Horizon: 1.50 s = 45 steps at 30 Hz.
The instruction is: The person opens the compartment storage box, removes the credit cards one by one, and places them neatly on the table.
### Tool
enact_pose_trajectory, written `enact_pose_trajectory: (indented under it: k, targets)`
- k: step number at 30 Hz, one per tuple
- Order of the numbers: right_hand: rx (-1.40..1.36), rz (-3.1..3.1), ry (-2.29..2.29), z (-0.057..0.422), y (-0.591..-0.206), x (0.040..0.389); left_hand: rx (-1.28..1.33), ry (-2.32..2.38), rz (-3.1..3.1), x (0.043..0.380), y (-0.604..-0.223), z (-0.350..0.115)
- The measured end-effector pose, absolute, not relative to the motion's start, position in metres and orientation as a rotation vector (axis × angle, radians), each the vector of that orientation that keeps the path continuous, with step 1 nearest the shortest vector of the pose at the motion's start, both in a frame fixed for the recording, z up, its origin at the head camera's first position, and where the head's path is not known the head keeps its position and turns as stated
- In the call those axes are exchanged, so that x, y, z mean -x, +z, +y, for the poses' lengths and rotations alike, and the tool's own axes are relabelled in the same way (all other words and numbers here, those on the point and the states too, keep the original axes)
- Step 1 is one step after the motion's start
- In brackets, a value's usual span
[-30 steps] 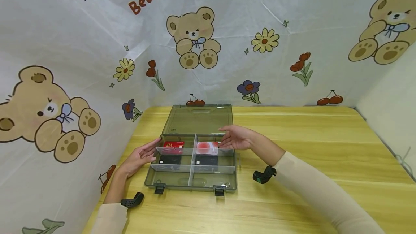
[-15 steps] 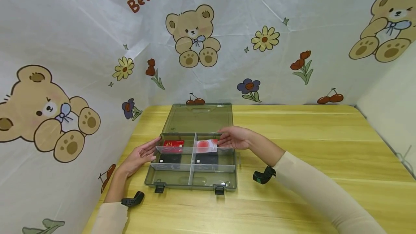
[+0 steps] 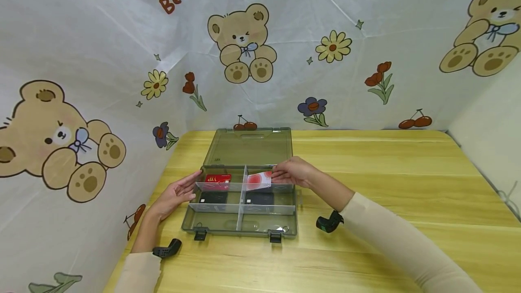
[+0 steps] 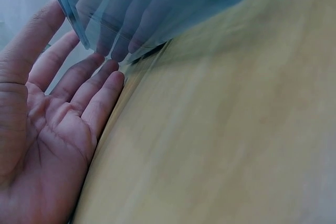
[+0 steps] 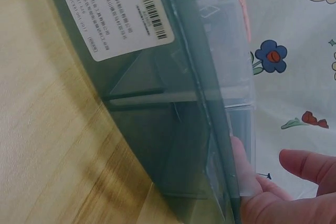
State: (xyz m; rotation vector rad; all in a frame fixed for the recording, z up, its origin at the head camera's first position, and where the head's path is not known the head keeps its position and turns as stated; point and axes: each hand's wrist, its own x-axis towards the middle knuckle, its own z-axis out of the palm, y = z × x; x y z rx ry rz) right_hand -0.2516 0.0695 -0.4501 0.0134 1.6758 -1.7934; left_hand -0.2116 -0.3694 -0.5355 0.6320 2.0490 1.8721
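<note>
In the head view a dark translucent compartment box (image 3: 264,234) lies on the table, its lid folded back. My right hand (image 3: 297,173) reaches over the box's right side into the back right compartment. Its fingertips meet the right end of a white card with red circles (image 3: 259,181), which tilts with that end raised. In the right wrist view the thumb (image 5: 307,166) stands apart from the fingers. My left hand (image 3: 172,198) rests along the box's left side, fingers extended; the left wrist view shows its fingertips at the box wall. A red VIP card (image 3: 217,179) lies in the back left compartment.
Black cards (image 3: 213,198) lie in the two middle compartments, behind clear dividers (image 3: 220,207). The open lid (image 3: 250,146) lies toward the back edge. Two black latches (image 3: 275,238) project at the front. A bear-printed cloth (image 3: 293,17) hangs behind the wooden table (image 3: 386,166).
The white card with red circles has gone from lying level to tilted, its right end rising at my right fingertips. My left hand stays in place. The head view has shifted slightly.
</note>
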Motion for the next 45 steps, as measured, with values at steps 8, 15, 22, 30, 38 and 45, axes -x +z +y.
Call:
enact_pose_trajectory:
  k: [8, 15, 22, 30, 38, 45]
  targets:
    - [-0.034, 1.712, -1.811, 0.065, -0.452, 0.252, -0.622, 1.871, 2.055, 0.211, -0.536, -0.371]
    - [-0.005, 1.749, -1.820, 0.064, -0.453, 0.251, -0.613, 1.888, 2.044, 0.211, -0.536, -0.370]
    - [0.057, 1.807, -1.807, 0.062, -0.455, 0.253, -0.633, 1.889, 2.047, 0.210, -0.535, -0.370]
    - [0.054, 1.870, -1.794, 0.058, -0.455, 0.252, -0.652, 1.887, 2.047, 0.211, -0.535, -0.369]
    - [0.049, 1.918, -1.770, 0.051, -0.458, 0.251, -0.629, 1.895, 2.043, 0.209, -0.535, -0.369]
    - [0.046, 1.968, -1.748, 0.045, -0.458, 0.252, -0.640, 1.889, 2.046, 0.212, -0.537, -0.370]
